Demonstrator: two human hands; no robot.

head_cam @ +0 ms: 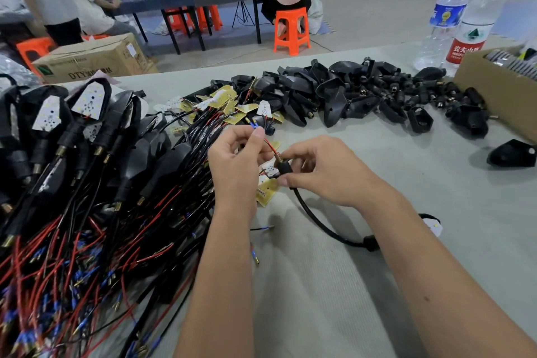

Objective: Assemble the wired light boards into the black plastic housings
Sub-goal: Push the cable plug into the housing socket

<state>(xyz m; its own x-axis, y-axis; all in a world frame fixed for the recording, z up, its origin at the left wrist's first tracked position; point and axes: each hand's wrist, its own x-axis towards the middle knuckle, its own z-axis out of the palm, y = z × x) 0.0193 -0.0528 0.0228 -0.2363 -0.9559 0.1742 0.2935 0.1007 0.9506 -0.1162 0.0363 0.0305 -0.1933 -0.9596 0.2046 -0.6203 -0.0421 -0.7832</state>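
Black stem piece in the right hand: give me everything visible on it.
The black stem piece is small, dark and matte, plastic or rubber by its look, with a brass-coloured threaded end pointing up and left. A thin red wire runs from that end to the left hand, which pinches its blue-tipped end. The right hand grips the piece between thumb and fingers, held above the grey table. A white light board shows just left of it; whether they touch is unclear.
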